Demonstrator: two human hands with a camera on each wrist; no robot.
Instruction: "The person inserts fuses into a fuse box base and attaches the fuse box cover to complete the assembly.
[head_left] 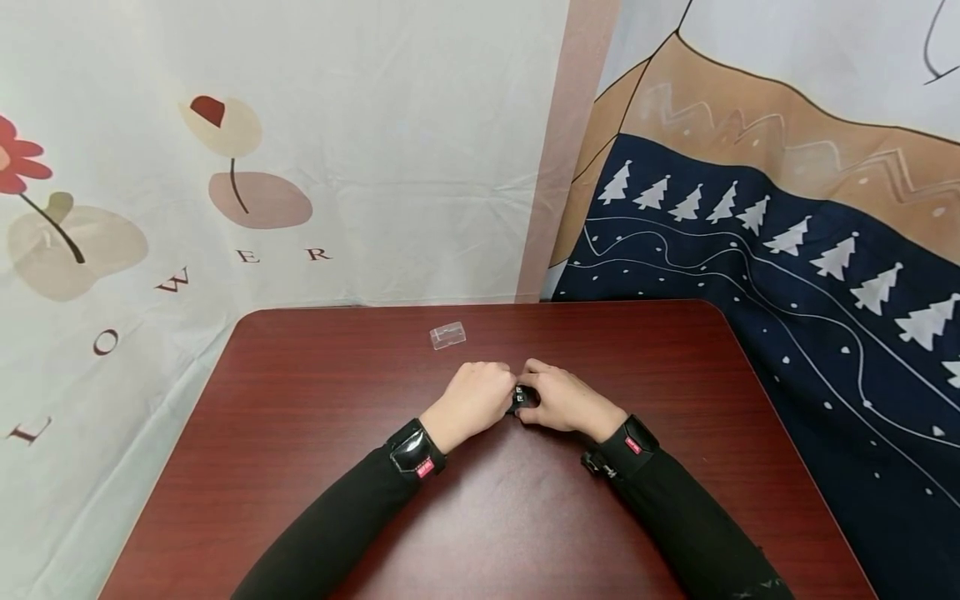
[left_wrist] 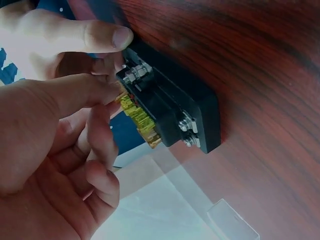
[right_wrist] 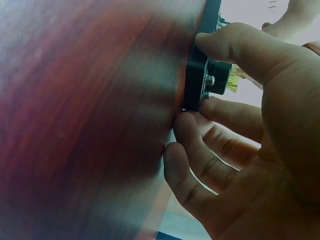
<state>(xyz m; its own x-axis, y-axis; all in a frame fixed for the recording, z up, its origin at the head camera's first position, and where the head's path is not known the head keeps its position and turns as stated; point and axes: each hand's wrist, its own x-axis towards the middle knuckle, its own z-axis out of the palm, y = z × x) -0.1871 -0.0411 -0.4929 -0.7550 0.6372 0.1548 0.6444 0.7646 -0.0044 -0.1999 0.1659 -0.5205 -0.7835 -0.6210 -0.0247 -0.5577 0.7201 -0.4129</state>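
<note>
A black fuse block (left_wrist: 170, 107) lies flat on the table, with metal terminal screws and a row of yellow and tan blade fuses (left_wrist: 137, 116) on top. My left hand (head_left: 476, 396) pinches at one end of that row; its thumb and fingertips mostly cover the blade fuse between them. From the other side, my right hand (head_left: 564, 400) grips the block's base by its edges, thumb on one side and fingers on the opposite one. Seen from the head, both hands hide most of the block.
A clear plastic cover (head_left: 447, 335) lies near the table's far edge, ahead of the left hand. The dark red wooden table (head_left: 315, 433) meets a printed cloth backdrop (head_left: 420, 167) behind. Each wrist wears a black strapped device.
</note>
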